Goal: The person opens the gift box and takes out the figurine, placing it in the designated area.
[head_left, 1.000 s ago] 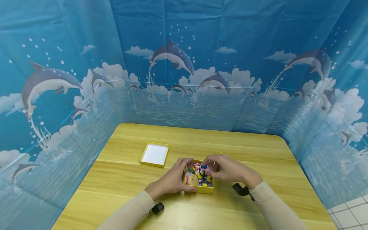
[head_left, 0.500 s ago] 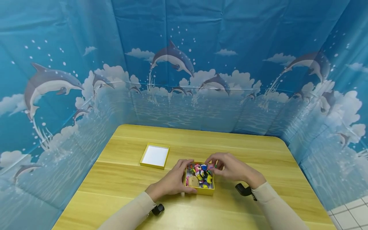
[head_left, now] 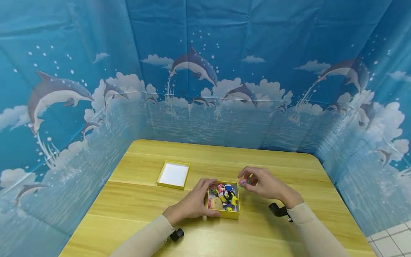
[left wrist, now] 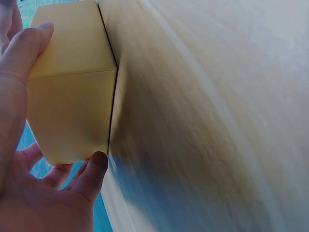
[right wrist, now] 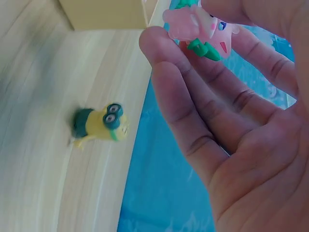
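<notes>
My left hand (head_left: pixel 192 202) grips a small open yellow box (head_left: pixel 230 215) by its left side, thumb at the front and fingers at the back. In the left wrist view the box's plain outer walls (left wrist: pixel 72 113) show between thumb and fingertips. Several colourful toy figurines (head_left: pixel 224 196) lie jumbled inside. Just right of the box, my right hand (head_left: pixel 268 185) pinches a pink toy figurine (right wrist: pixel 200 26) with green parts between thumb and fingers, raised off the table. A yellow minion figurine (right wrist: pixel 104 123) with dark goggles stands on the table near that hand; the head view hides it.
A shallow yellow box lid (head_left: pixel 173 174), white inside, lies behind and left of the box. The wooden table (head_left: pixel 144 221) has its far edge against a blue dolphin-print curtain (head_left: pixel 205 117), which also hangs at both sides.
My right hand has lifted the pink figurine out of the box and carried it rightward past the rim. My left hand stays on the box.
</notes>
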A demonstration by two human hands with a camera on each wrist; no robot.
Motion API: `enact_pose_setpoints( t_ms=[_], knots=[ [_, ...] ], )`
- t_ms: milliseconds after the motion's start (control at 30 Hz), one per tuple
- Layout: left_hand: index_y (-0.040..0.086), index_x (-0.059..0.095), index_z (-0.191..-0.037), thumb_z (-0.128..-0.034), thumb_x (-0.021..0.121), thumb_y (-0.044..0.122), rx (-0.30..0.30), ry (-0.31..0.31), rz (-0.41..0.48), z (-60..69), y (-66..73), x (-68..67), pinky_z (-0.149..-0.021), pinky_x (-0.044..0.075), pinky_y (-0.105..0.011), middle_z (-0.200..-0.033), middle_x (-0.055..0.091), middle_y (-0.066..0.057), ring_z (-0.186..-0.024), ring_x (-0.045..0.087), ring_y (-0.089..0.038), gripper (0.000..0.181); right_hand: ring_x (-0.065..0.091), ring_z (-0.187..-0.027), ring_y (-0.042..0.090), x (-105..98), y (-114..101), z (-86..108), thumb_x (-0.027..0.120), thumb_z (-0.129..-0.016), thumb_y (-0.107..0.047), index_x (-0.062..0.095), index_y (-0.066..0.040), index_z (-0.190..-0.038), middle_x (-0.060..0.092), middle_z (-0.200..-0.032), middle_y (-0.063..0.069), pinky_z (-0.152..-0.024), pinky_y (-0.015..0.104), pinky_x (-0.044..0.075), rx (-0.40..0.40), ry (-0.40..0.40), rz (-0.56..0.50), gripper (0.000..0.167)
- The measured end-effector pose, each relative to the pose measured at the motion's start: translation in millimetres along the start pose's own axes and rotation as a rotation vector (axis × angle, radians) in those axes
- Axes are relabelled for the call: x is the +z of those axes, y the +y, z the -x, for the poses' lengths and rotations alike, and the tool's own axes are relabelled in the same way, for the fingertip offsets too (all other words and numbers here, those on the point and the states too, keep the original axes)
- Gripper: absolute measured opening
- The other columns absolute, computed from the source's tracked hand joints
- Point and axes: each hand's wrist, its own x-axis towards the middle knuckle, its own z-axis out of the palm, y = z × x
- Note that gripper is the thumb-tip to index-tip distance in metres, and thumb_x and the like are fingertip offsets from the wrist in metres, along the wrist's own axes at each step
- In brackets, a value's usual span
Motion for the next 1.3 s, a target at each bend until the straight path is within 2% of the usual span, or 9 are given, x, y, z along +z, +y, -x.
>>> enact_pose_setpoints(
  t_ms=[100, 267, 467, 700, 933, 1300],
  knots=[
    [0.024, 0.027, -0.186, -0.0895, 0.099, 0.064, -0.005, 0.002, -0.007, 0.0, -1.1, 0.1, -0.132, 0.052, -0.060, -0.181, 0.040, -0.010, -0.161, 0.056, -0.035, 0.126, 0.081, -0.091, 0.012, -2.6, 5.3, 1.4, 0.081, -0.110, -0.009, 0.076, -0.014, -0.129, 0.080, -0.109, -0.003, -0.085, 0.029, 0.069, -0.007, 0.028, 0.019, 0.020],
    [0.024, 0.028, -0.185, -0.0893, 0.099, 0.065, -0.005, 0.005, -0.013, -0.8, -2.8, 0.1, -0.132, 0.053, -0.060, -0.181, 0.040, -0.009, -0.161, 0.056, -0.035, 0.126, 0.078, -0.093, 0.006, -6.9, 13.5, 4.2, 0.083, -0.109, -0.010, 0.076, -0.016, -0.125, 0.079, -0.107, -0.006, -0.086, 0.029, 0.069, -0.004, 0.062, 0.042, 0.018],
    [0.023, 0.028, -0.185, -0.0885, 0.100, 0.063, -0.005, 0.007, -0.009, -0.6, -2.8, 0.4, -0.131, 0.053, -0.060, -0.180, 0.040, -0.010, -0.161, 0.056, -0.034, 0.127, 0.078, -0.093, 0.006, -10.3, 20.5, 8.5, 0.084, -0.108, -0.010, 0.077, -0.010, -0.126, 0.082, -0.107, -0.004, -0.086, 0.028, 0.068, 0.012, 0.093, 0.059, 0.019],
    [0.023, 0.028, -0.185, -0.0897, 0.099, 0.063, -0.001, 0.001, -0.015, 0.3, -1.6, 0.9, -0.132, 0.052, -0.060, -0.181, 0.040, -0.010, -0.162, 0.055, -0.034, 0.126, 0.075, -0.092, 0.005, -14.0, 30.5, 13.2, 0.085, -0.108, -0.013, 0.076, -0.017, -0.123, 0.080, -0.103, -0.007, -0.084, 0.029, 0.067, 0.027, 0.124, 0.072, 0.018],
    [0.024, 0.028, -0.185, -0.0889, 0.100, 0.063, -0.002, 0.006, -0.016, -0.6, -2.0, 1.9, -0.132, 0.052, -0.059, -0.180, 0.040, -0.009, -0.161, 0.055, -0.033, 0.126, 0.073, -0.092, 0.006, -18.4, 42.1, 17.4, 0.086, -0.108, -0.015, 0.075, -0.018, -0.119, 0.078, -0.101, -0.009, -0.083, 0.028, 0.065, 0.080, 0.145, 0.080, 0.016],
    [0.027, 0.027, -0.185, -0.0898, 0.099, 0.064, -0.004, 0.003, -0.023, -1.1, -3.4, 2.6, -0.132, 0.053, -0.058, -0.180, 0.040, -0.007, -0.160, 0.056, -0.032, 0.125, 0.075, -0.097, 0.009, -22.9, 65.3, 23.5, 0.084, -0.110, -0.022, 0.075, -0.017, -0.118, 0.081, -0.107, -0.006, -0.086, 0.030, 0.065, 0.148, 0.176, 0.079, 0.013]
  ],
)
